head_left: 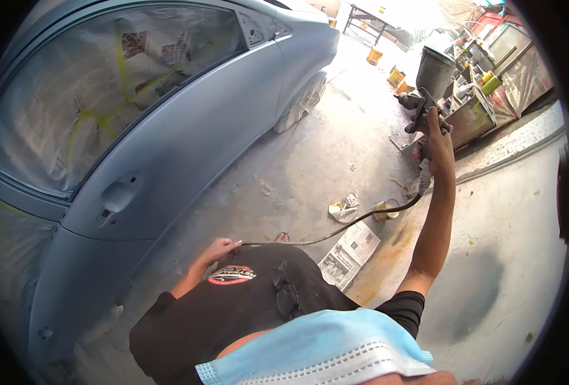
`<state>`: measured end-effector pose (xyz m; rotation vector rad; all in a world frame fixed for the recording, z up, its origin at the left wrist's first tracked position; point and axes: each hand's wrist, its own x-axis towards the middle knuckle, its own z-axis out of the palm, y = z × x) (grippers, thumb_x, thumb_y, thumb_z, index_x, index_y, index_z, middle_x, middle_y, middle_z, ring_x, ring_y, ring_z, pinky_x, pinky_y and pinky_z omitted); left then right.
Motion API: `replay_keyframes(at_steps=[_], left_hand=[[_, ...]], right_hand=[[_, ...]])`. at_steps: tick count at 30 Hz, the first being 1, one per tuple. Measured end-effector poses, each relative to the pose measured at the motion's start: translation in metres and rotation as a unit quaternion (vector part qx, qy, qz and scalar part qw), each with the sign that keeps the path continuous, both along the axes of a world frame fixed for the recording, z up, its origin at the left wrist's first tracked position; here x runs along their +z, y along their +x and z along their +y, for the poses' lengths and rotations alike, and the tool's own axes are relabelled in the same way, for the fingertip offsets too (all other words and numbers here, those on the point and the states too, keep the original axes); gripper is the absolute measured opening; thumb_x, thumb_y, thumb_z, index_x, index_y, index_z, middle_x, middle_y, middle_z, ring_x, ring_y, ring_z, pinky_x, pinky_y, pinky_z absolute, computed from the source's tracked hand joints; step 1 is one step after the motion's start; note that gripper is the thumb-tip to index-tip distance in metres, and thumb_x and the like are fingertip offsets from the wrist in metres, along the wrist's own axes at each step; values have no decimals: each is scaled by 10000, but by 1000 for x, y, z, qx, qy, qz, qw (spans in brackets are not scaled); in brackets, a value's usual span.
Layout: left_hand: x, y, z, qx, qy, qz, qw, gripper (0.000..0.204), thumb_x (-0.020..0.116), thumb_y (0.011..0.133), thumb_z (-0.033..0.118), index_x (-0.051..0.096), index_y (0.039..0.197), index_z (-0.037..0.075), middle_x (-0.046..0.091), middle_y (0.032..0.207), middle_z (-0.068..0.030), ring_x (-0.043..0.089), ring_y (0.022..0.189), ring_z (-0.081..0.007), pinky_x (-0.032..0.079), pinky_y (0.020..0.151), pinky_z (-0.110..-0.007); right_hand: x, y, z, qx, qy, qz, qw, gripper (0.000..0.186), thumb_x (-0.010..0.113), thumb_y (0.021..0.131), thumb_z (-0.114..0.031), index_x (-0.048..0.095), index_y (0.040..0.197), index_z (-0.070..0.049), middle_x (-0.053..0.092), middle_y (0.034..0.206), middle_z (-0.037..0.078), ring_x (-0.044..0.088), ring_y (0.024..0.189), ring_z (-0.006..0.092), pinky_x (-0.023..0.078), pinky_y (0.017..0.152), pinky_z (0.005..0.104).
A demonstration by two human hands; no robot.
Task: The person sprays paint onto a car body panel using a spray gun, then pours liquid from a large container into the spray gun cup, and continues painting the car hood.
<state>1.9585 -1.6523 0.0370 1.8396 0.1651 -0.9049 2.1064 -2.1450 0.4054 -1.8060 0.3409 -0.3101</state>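
Observation:
My right hand [435, 142] is wrapped round the handle of a spray gun [418, 110], raised on the right with a dark grey cup [434, 72] on top. From the gun's lower end an air hose [345, 226] sags across in front of me. Its other stretch is pinched in my left hand [220, 249], low beside the car. On the left stands a car [226, 122] in flat grey-blue, its door handle recess [123, 192] bare of a handle. Newspaper and yellow-green tape mask its side window [114, 96]. The gun is apart from the car.
Newspaper sheets [350, 255], crumpled paper [343, 208] and a tin can [385, 210] lie on the floor between the car and the right-hand wall [483, 263]. Farther off are yellow containers [396, 77], a cluttered bench [473, 122] and a metal table [368, 20]. A covered wheel [303, 102] sits under the car.

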Motion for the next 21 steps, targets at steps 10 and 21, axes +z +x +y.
replay_keyframes(at_steps=[10,21], left_hand=[[7,94,-122,41,-24,54,997,477,658,883,517,617,652,102,494,600,77,405,555,-35,297,483,-265],[-47,257,-224,182,-73,61,979,523,645,871,553,639,692,61,523,629,47,440,585,-55,340,512,-263]], right_hand=[[12,174,-58,66,-29,39,997,600,540,914,-606,601,1016,-18,659,814,139,465,367,137,371,333,271],[3,473,-104,90,-42,50,994,625,541,898,-634,621,1118,-54,627,777,129,482,396,149,405,350,260]])
